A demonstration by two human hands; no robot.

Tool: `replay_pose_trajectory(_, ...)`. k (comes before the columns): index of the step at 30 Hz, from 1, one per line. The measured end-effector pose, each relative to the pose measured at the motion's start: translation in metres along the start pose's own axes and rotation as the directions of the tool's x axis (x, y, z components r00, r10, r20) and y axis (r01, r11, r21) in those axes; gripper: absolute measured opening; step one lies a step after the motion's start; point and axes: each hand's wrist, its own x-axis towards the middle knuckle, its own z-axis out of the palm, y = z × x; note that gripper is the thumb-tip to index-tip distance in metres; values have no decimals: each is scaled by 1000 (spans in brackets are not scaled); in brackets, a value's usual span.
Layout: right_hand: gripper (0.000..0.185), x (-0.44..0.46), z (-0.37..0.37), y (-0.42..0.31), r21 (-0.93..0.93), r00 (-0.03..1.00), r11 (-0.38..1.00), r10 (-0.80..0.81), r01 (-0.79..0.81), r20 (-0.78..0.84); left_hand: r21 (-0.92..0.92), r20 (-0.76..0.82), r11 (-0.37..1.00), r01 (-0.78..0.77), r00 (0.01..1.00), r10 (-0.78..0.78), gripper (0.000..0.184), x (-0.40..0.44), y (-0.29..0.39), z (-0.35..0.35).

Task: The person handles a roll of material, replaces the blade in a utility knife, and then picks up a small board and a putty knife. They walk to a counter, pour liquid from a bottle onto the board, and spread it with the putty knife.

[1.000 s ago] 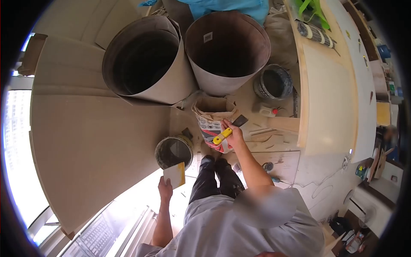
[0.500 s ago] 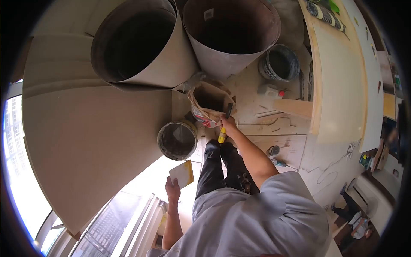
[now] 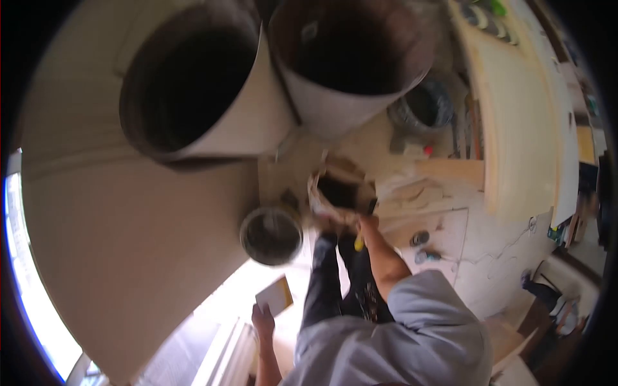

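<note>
Landmark for all places: the open paper bag (image 3: 323,207), standing upright on the floor in front of the person's legs. Right hand (image 3: 367,226): at the bag's near right edge, fingers closed around a yellow-handled tool (image 3: 359,244); the yellow end points back toward the person, and a dark part shows beyond the hand, beside the bag's opening. Blur prevents telling whether the hand touches the paper. Left hand (image 3: 262,318): left of the bag and nearer to the person, thumb and fingers clamped on the lower edge of a flat square plate (image 3: 275,296), held tilted, its right margin yellowish. Round bucket (image 3: 243,237): left of the bag and slightly nearer to the person, contents greyish, detail unclear. Two large open cylinders, left cylinder (image 3: 261,125) and right cylinder (image 3: 341,109): beyond the bag, side by side. Second bucket (image 3: 445,104): beyond the bag to the right, with a red-capped container (image 3: 414,150) near it. Large brown sheet (image 3: 141,238): left of the bag. Another person (image 3: 547,297): well apart from the bag, to the right and nearer, partly visible
</note>
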Motion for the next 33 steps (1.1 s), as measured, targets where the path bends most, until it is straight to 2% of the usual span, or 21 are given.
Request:
replay_pose_trajectory(1,29,-2,-2,2,-207,994,973,-111,105,-21,-28,-5,1000,-8,1000,8,18,2,-10,3)
replay_pose_trajectory(2,30,18,5,8,-849,835,341,-516,403,190,49,3,992,-114,993,114,23,11,-36,9)
replay_pose_trajectory(3,33,24,16,-6,-836,888,419,-431,353,159,-78,17,996,-45,999,46,22,18,-33,11)
replay_pose_trajectory(4,28,17,26,-19,-840,888,421,-438,342,141,-99,237,988,117,967,-91,55,37,-90,23)
replay_pose_trajectory(5,28,5,36,-26,-720,851,548,-513,426,112,-132,177,986,103,981,-79,54,43,-77,26)
replay_pose_trajectory(6,28,3,49,-30,-650,792,543,-590,531,155,-159,115,982,107,989,-89,54,38,-68,27)
replay_pose_trajectory(8,29,-28,71,-55,-660,733,429,-618,617,283,-146,133,989,9,991,11,46,54,-67,33)
replay_pose_trajectory(11,31,-53,101,-84,-525,835,665,-514,532,196,-112,148,989,-98,982,114,36,72,-84,43)
replay_pose_trajectory(14,32,-55,117,-109,-499,791,669,-609,551,56,-123,127,978,-169,975,185,30,74,-81,37)
replay_pose_trajectory(17,33,-4,119,-127,-208,830,804,-530,557,171,-193,131,966,-171,971,198,33,76,-66,36)
replay_pose_trajectory(19,32,-12,106,-146,-368,689,614,-716,698,111,-254,137,947,-197,962,236,33,83,-54,39)
replay_pose_trajectory(20,32,-22,95,-158,-449,597,504,-797,738,88,-212,146,960,-181,966,215,36,85,-40,38)
replay_pose_trajectory(21,33,-34,82,-171,-474,665,554,-740,685,96,-171,155,971,-168,969,194,40,87,-25,39)
replay_pose_trajectory(24,34,-64,30,-177,-364,587,508,-796,781,148,-54,163,987,-149,974,156,52,87,51,28)
replay_pose_trajectory(25,36,-60,13,-170,-384,636,529,-731,757,246,-11,158,989,-145,977,144,56,86,66,20)
replay_pose_trajectory(26,38,-55,-5,-158,-404,675,546,-654,734,341,-158,87,944,-289,948,305,57,88,71,19)
replay_pose_trajectory(28,46,-93,-55,-135,-467,725,556,-562,688,399,-407,-111,720,-562,813,572,62,104,91,33)
replay_pose_trajectory(30,55,-116,-99,-100,-432,782,659,-443,615,438,-439,-62,689,-576,785,617,48,119,129,44)
replay_pose_trajectory(32,63,-91,-138,-58,-445,575,364,-516,818,635,-408,59,697,-590,745,665,36,121,168,32)
replay_pose_trajectory(33,69,-90,-156,-37,-450,594,387,-539,805,598,-436,74,681,-589,731,679,37,99,206,21)
